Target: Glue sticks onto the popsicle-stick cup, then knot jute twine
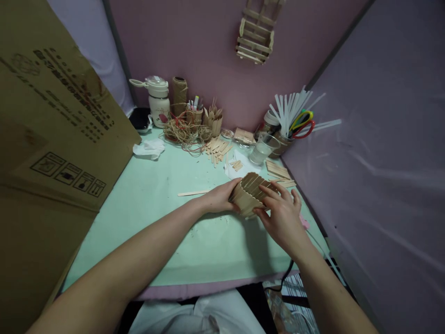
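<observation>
Over the pale green table (163, 218) I hold a small round basket made of upright wooden craft sticks (251, 191). My left hand (219, 197) grips its left side, fingers curled round the wall. My right hand (283, 214) rests against its right side, thumb and fingers pressed on the sticks near the lower rim. A single loose craft stick (193, 193) lies flat on the table just left of my left hand.
At the back stand a white flask (159, 102), a twine roll (180, 95), tangled cord (182, 132), scattered sticks (217, 148), a glass (261, 149) and a jar with scissors and white strips (295, 123). A cardboard sheet (45, 139) leans at left. A stick-built shelf (255, 37) hangs on the wall.
</observation>
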A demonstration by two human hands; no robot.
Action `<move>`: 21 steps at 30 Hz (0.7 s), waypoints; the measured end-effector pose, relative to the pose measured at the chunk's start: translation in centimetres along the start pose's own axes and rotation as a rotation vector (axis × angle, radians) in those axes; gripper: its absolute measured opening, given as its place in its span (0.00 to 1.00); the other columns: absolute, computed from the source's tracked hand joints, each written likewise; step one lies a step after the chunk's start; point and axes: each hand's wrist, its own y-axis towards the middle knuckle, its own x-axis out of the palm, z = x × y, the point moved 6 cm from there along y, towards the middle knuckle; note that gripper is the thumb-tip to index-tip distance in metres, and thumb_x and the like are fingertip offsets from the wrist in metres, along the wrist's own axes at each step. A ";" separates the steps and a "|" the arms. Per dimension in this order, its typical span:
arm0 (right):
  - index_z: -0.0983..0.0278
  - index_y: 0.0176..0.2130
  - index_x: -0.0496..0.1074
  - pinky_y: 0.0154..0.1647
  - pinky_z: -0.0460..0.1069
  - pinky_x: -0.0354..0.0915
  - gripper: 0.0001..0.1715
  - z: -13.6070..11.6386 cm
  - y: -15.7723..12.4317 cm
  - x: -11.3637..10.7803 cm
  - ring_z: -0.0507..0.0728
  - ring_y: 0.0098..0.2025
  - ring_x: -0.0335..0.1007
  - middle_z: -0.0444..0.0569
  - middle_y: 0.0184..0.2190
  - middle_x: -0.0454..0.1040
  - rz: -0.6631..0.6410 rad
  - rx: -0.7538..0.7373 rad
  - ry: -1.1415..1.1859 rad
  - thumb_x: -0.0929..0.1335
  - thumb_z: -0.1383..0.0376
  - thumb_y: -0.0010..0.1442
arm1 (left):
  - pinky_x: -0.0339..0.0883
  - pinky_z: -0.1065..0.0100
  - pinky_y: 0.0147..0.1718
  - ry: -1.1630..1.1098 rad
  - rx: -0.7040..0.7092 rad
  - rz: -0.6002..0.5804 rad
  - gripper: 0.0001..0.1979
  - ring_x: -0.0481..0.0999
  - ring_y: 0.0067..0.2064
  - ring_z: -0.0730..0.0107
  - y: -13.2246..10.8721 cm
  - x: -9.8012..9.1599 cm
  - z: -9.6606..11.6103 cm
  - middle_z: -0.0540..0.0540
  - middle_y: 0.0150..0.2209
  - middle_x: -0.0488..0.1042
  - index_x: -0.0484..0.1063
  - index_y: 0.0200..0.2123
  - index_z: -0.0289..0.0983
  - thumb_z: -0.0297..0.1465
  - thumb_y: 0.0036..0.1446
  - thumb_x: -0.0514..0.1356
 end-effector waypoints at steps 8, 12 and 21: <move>0.62 0.25 0.70 0.58 0.69 0.44 0.06 0.1 0.3 0.2 0.68 0.59 0.59 0.49 0.51 0.75 -0.032 -0.002 0.109 0.67 0.68 0.53 | 0.61 0.56 0.54 0.029 -0.024 0.013 0.45 0.65 0.58 0.51 -0.2 -0.2 -0.1 0.41 0.59 0.65 0.55 0.61 0.39 0.30 0.38 0.68; 0.62 0.24 0.68 0.58 0.70 0.43 0.08 0.1 0.1 0.5 0.67 0.60 0.59 0.49 0.50 0.76 -0.043 -0.004 0.107 0.67 0.67 0.54 | 0.62 0.56 0.54 0.031 -0.008 0.017 0.45 0.65 0.58 0.52 -0.2 -0.2 0.0 0.41 0.59 0.65 0.55 0.61 0.38 0.29 0.38 0.68; 0.59 0.59 0.58 0.62 0.72 0.40 0.42 1.4 -3.1 -1.6 0.70 0.66 0.48 0.60 0.65 0.54 0.219 0.172 0.175 0.72 0.51 0.50 | 0.60 0.56 0.55 0.062 -0.034 0.018 0.47 0.65 0.59 0.51 -0.3 -0.3 -0.1 0.40 0.59 0.65 0.54 0.62 0.39 0.34 0.38 0.70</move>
